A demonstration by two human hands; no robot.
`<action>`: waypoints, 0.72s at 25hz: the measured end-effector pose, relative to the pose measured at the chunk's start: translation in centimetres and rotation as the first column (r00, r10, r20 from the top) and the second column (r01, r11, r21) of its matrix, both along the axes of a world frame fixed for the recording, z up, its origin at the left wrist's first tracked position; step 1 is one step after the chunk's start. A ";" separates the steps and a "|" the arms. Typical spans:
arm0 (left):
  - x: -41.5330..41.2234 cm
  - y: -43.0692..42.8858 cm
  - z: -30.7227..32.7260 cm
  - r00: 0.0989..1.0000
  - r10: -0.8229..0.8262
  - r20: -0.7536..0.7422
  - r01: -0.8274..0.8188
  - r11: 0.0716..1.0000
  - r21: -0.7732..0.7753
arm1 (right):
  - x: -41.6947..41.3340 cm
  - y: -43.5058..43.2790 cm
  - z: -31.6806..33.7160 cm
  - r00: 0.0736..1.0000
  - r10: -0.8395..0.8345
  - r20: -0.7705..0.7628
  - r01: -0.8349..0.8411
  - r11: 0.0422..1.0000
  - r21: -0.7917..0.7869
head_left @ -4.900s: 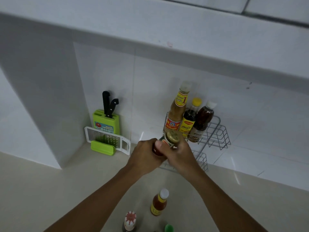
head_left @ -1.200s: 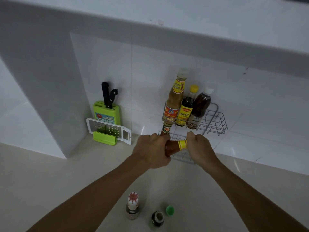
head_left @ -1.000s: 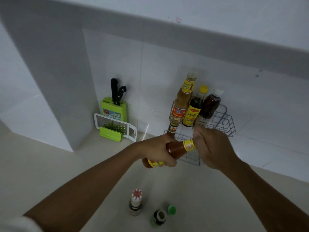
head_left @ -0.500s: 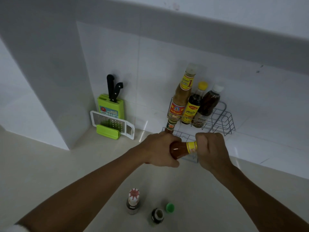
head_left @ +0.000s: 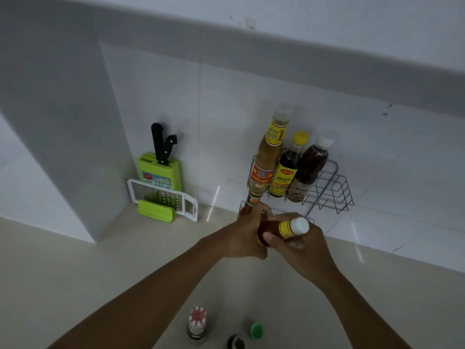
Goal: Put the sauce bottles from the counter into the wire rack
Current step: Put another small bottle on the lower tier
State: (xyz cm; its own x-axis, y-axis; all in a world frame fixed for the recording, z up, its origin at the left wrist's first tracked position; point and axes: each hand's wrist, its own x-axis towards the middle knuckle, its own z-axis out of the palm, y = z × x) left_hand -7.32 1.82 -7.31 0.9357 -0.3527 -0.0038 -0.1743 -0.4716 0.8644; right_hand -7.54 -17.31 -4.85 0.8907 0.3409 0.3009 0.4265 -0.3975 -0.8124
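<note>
Both hands hold a red chili sauce bottle (head_left: 284, 229) with a white cap and yellow neck band, tilted just in front of the wire rack's lower tier. My left hand (head_left: 245, 234) wraps its body; my right hand (head_left: 297, 244) grips near the neck. The two-tier wire rack (head_left: 332, 191) stands against the tiled wall. Its upper tier holds three bottles: a tall tan one (head_left: 268, 157), a dark yellow-capped one (head_left: 289, 165) and a dark white-capped one (head_left: 310, 167). A small jar (head_left: 253, 199) sits on the lower tier, partly hidden by my left hand.
On the counter near me stand a bottle with a red-and-white cap (head_left: 197, 323), a dark-capped bottle (head_left: 236, 342) and a green-capped one (head_left: 256, 331). A green knife block (head_left: 161, 170) and a white-green grater (head_left: 163, 200) sit left of the rack beside a white pillar.
The bottle has turned from lying sideways to a more upright tilt, cap toward me. My right hand slid off the cap to the neck, and both hands moved closer to the rack.
</note>
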 end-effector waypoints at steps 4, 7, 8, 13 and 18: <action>0.9 3.3 -6.1 0.972 0.065 -0.227 -0.026 0.985 0.171 | 2.1 -0.8 -1.9 0.992 -0.104 0.076 0.115 0.980 -0.161; 1.0 4.6 -9.7 0.909 0.177 -0.379 -0.114 0.977 0.182 | 4.1 -0.7 -3.9 0.984 -0.142 0.104 0.161 0.966 -0.203; 1.4 4.5 -10.3 0.894 0.234 -0.383 -0.172 0.966 0.192 | 5.0 -0.5 -4.5 0.981 -0.165 0.099 0.182 0.963 -0.198; 3.8 2.9 -10.7 0.828 0.382 -0.410 -0.372 0.922 0.106 | 8.6 0.7 -6.4 0.981 -0.190 -0.048 0.172 0.953 -0.248; 5.0 1.9 -10.3 0.864 0.380 -0.332 -0.379 0.923 0.070 | 11.2 1.6 -7.1 0.954 -0.229 -0.194 0.156 0.931 -0.330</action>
State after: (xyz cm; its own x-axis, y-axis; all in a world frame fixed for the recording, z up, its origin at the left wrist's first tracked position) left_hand -2.28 3.76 -17.64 0.9403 0.0294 -0.3390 0.3160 -0.4453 0.8378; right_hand 3.68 -15.67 -11.92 0.9799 0.1992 -0.0073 0.1368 -0.6987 -0.7022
